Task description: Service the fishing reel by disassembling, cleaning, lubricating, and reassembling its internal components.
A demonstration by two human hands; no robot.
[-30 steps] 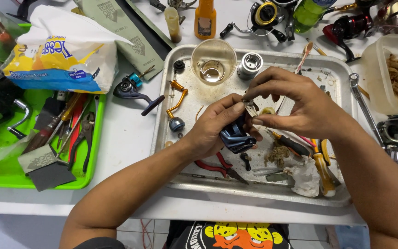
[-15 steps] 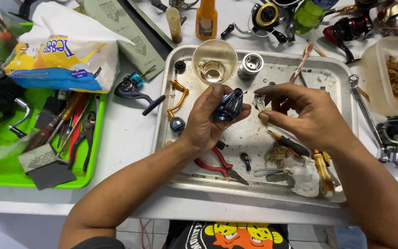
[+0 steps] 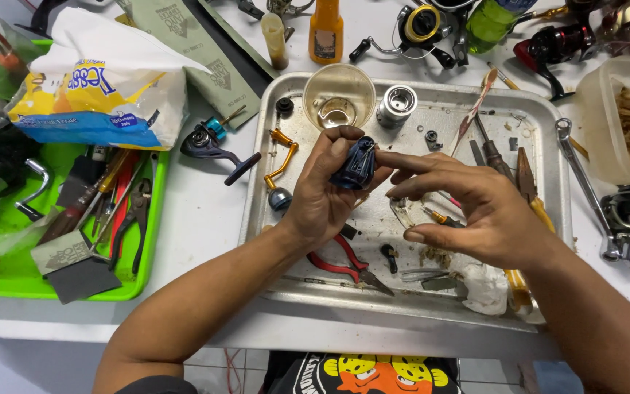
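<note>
While my left hand [image 3: 322, 197] has its fingers wrapped around the dark blue reel body [image 3: 356, 163], I'm holding it up over the metal tray [image 3: 432, 310] so any small bits land in the tray and not on the bench [image 3: 205, 226]. Right hand [image 3: 468, 211] is loosely open with nothing in it, index finger just reaching toward the reel body's side.

Everything loose sits in the tray so it stays together: clear plastic cup [image 3: 339, 95] and silver spool [image 3: 397, 106] at the far edge, orange handle arm [image 3: 283, 157] on the left, red-handled pliers [image 3: 344, 263] near me. Bigger tools live in the green tray [image 3: 9, 273] off to the left.

Packaging-wise: a white, yellow and blue plastic bag [image 3: 96, 95] slumps over the green tray's far end, a long grey-green printed box [image 3: 184, 44] lies diagonally behind it, and an orange bottle [image 3: 326, 29] with a dark label stands at the back. Clear tub [image 3: 614, 124] at right holds something brown and stringy, can't tell what.
</note>
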